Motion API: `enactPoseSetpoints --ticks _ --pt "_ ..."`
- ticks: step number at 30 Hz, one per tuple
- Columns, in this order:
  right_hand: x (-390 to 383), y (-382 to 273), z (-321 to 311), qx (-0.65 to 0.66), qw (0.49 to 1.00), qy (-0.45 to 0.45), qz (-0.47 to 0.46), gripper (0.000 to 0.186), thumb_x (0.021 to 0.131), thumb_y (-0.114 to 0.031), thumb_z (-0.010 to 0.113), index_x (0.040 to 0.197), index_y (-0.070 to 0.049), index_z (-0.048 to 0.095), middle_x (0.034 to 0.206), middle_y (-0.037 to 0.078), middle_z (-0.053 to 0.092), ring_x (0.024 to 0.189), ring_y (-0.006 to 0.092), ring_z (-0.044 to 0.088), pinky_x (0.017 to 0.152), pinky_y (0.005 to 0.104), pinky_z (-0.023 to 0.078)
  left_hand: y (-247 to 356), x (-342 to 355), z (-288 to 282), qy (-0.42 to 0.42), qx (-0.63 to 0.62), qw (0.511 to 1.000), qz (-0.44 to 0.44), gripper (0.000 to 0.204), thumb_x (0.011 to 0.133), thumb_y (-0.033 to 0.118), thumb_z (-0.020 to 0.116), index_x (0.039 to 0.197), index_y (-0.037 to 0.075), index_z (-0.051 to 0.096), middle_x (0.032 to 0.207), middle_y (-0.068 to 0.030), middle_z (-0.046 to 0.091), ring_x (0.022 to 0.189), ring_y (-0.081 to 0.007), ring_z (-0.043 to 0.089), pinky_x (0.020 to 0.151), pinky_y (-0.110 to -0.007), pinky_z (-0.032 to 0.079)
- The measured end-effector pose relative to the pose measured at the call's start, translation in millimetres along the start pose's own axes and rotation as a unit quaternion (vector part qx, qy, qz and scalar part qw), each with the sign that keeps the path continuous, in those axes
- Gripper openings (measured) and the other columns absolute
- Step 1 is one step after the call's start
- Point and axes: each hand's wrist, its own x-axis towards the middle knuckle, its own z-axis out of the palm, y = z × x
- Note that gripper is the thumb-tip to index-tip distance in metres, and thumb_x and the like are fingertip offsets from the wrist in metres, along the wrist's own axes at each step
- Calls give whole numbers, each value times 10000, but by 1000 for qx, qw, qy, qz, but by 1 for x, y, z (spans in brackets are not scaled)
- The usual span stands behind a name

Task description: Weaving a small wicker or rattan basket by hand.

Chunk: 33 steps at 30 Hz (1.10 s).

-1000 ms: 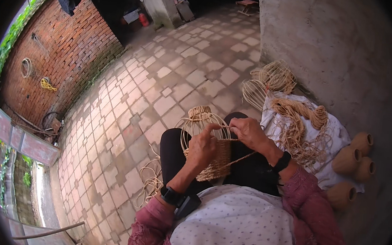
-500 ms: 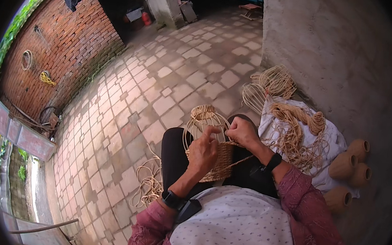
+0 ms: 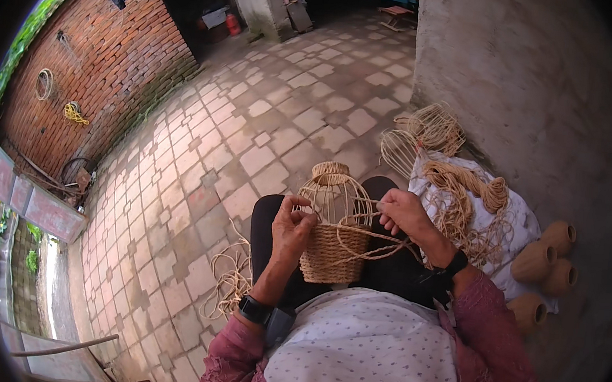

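Observation:
A half-woven basket point(image 3: 334, 260) stands between my knees, its lower part tightly wound with straw-coloured cord. Bare upright ribs point(image 3: 330, 202) rise above the weave to a narrow woven collar point(image 3: 330, 172). My left hand point(image 3: 290, 231) is closed at the basket's left side, thumb and fingers on the ribs just over the woven edge. To the right of the ribs, my right hand point(image 3: 407, 216) pinches the twisted cord point(image 3: 386, 252), which hangs in loose loops across the basket's front and right side. The exact grip of the left fingertips is partly hidden.
Loose cord point(image 3: 231, 279) lies on the paving at my left. On my right, a white cloth point(image 3: 521, 210) carries a tangled cord hank point(image 3: 466, 187), beside rib frames point(image 3: 431, 129) and several brown clay-coloured pots point(image 3: 535, 262). A grey wall point(image 3: 519, 79) rises behind them.
My hands have moved apart: the left drew back to the basket's left side, the right moved outward to the right. The cord now hangs in wide loops before the basket, which shows more fully.

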Motion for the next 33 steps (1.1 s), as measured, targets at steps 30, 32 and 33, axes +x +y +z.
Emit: enactPoseSetpoints --ticks 30,32,33 --pt "-146 -12 -266 418 813 186 -359 210 948 -256 567 996 -54 535 903 79 593 743 133 509 723 293 393 -26 13 -25 112 -57 990 -60 190 837 36 605 1001 85 524 719 -8 583 620 -67 498 537 -217 391" --pt "-136 54 -330 438 801 267 -309 212 947 -264 566 984 -55 546 932 86 612 743 133 520 704 303 419 -21 11 -23 99 -60 990 -77 182 840 38 604 993 90 522 712 0 575 596 -54 475 510 -210 369" --pt "-126 74 -327 312 842 384 -215 225 935 -262 571 982 -43 544 942 97 618 775 161 545 706 318 438 -21 12 -21 93 -56 991 -77 173 843 39 603 986 90 519 710 6 571 579 -44 454 492 -207 346"
